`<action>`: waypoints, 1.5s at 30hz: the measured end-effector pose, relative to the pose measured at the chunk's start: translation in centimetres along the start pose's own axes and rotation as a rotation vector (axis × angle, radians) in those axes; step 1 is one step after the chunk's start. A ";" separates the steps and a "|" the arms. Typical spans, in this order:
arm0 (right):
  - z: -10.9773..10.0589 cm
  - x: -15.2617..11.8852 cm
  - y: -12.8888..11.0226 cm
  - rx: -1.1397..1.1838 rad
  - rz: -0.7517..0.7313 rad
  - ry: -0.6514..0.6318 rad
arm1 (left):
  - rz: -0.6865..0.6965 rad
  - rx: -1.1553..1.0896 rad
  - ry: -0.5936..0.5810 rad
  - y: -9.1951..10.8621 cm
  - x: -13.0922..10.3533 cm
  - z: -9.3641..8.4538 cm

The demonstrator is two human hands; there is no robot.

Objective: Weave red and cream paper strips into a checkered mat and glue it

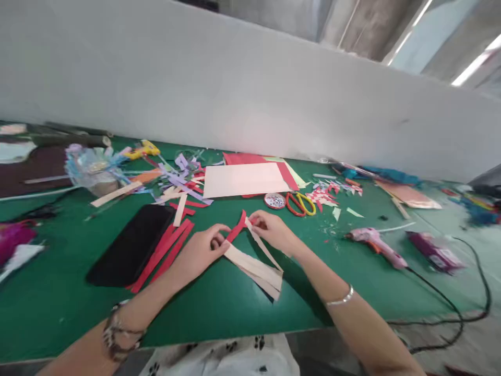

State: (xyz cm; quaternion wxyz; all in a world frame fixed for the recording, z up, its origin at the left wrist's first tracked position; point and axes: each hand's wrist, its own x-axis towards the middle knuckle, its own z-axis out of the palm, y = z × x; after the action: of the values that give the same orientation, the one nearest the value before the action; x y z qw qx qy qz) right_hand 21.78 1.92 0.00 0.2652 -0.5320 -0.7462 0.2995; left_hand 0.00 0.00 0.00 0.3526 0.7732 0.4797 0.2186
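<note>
My left hand (204,247) pinches the lower end of a short red paper strip (236,228), close to the ends of several cream paper strips (256,269) that fan out toward me on the table. At the red strip's upper end, the fingers of my right hand (273,230) are closed on a narrow cream paper strip (264,246) that touches the red one. This narrow strip slants down to the far end of the other cream strips. Beside my left forearm lie long red paper strips (164,256), partly under a black tablet-like slab (131,245).
Beyond my hands are a cream sheet (245,179), scissors (306,203) and a small round tin (274,200). Colored paper scraps (183,177) lie at left, more (324,194) at right. A pink glue gun (378,246) with a cord sits right; a yellow one (144,149) far left.
</note>
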 end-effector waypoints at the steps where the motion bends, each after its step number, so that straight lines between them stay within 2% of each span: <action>1: 0.3 0.0 0.0 0.025 0.013 0.007 | -0.005 0.006 -0.001 -0.1 0.0 0.0; 4: 0.9 0.1 -0.2 0.168 0.079 -0.005 | -0.017 0.012 0.006 -0.1 -0.2 -0.1; 8: 0.6 -0.1 -1.2 0.501 0.217 -0.088 | -0.028 -0.015 0.032 0.2 -0.3 -0.2; 11: 0.2 -0.2 -1.9 0.599 0.269 -0.101 | -0.035 -0.064 0.022 0.3 -0.3 -0.2; 14: 0.2 -0.3 -1.8 0.436 0.233 -0.079 | -0.038 -0.044 0.020 0.3 -0.3 -0.2; 18: 0.8 -0.2 -0.9 0.148 0.083 -0.019 | -0.053 0.162 0.046 0.1 -0.4 -0.2; 24: 1.4 0.1 0.0 -0.044 0.043 0.068 | -0.017 0.381 0.073 0.3 -0.4 -0.2; 31: 1.4 0.5 0.7 -0.372 -0.075 0.227 | -0.012 0.420 0.047 0.6 -0.5 -0.2; 38: 1.4 0.6 0.2 -0.453 -0.043 0.123 | -0.012 0.383 0.062 0.3 -0.5 -0.1; 45: 1.7 0.5 -1.2 -0.547 -0.028 0.137 | -0.001 0.339 0.075 0.1 -0.4 0.0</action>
State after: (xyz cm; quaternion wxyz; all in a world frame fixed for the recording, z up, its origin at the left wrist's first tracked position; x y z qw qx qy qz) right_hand 19.67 1.77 -0.25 0.1657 -0.5924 -0.7870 0.0464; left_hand -0.13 -0.37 0.05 0.1993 0.8126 0.5230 0.1629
